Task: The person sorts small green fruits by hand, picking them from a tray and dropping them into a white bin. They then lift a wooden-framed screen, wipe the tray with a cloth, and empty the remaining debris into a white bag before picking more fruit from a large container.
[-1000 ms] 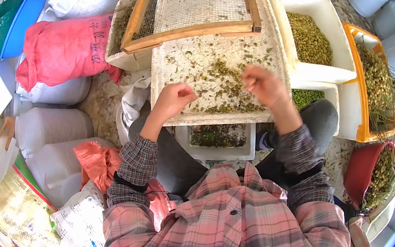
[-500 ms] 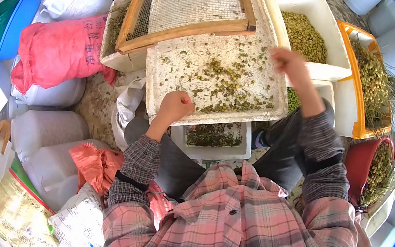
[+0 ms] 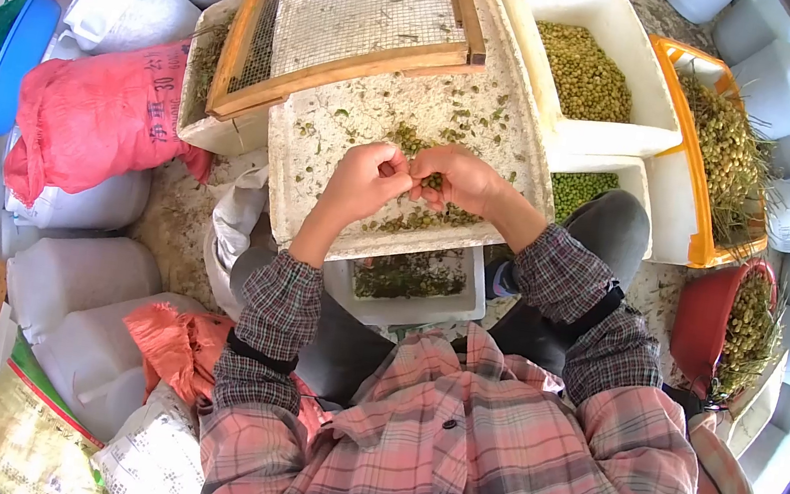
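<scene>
My left hand [image 3: 361,184] and my right hand [image 3: 460,179] meet above a white foam tray [image 3: 318,216]. The fingers of both are closed and pinched, fingertips nearly touching; anything between them is too small to make out. Small green-brown round pods [image 3: 439,218] lie scattered on the tray below, partly hidden by my hands. At the tray's far side rests a wood-framed wire mesh sieve [image 3: 359,70]. A small white bin [image 3: 339,285] with dark green-brown bits stands beneath the tray's near edge, between my legs.
On the right are a white foam box [image 3: 648,136] of yellowish pods, a smaller white box [image 3: 634,180] of green ones, an orange-rimmed crate [image 3: 702,255] of stalks, and a red bucket [image 3: 703,321]. On the left sit a pink sack [image 3: 95,119] and several white jugs [image 3: 82,279].
My right hand has come left and down from the tray's right edge to meet my left hand. My left hand has risen slightly to the right. The view has shifted a little.
</scene>
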Available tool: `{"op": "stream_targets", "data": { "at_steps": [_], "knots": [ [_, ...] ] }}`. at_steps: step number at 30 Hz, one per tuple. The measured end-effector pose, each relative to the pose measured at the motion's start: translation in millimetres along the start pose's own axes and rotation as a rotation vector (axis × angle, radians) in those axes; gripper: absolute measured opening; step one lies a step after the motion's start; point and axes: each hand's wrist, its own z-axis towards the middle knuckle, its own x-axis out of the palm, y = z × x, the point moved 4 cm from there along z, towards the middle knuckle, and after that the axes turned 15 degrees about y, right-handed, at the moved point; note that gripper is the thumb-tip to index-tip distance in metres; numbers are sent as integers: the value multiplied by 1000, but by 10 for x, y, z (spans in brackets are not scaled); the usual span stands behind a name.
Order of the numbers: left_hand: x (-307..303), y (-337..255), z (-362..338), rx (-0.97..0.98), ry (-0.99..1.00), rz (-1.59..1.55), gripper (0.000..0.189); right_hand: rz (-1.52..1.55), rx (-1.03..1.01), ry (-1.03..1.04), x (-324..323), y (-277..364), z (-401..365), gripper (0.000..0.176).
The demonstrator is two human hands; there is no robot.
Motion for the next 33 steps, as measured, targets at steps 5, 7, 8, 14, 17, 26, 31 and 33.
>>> {"op": "stream_targets", "data": {
  "at_steps": [5, 7, 8, 14, 17, 26, 31, 33],
  "knots": [
    [101, 68, 14, 88, -251, 542, 4, 92, -163, -124, -133, 47, -257, 11],
    [253, 67, 42, 31, -74, 541, 6, 49, -216, -207, -213, 60, -383, 14],
    [336, 67, 58, 3, 15, 540, 7, 16, -205, -225, -262, 33, -422, 14],
    [554, 146, 168, -8, 187, 696, 4, -108, -29, -271, -336, -200, -447, 16],
    [539, 148, 160, -22, 205, 718, 7, 9, -75, -275, -298, -313, -419, 17],
    [333, -73, 218, 3, 33, 225, 17, 269, -131, -313, -211, -398, -374, 20],
    [424, 2, 272, 111, -24, 453, 9, 227, -205, -359, -344, -320, -519, 20],
    [579, 49, 247, 223, 69, 636, 7, 234, -209, -350, -358, -291, -613, 20]
  ]
}}
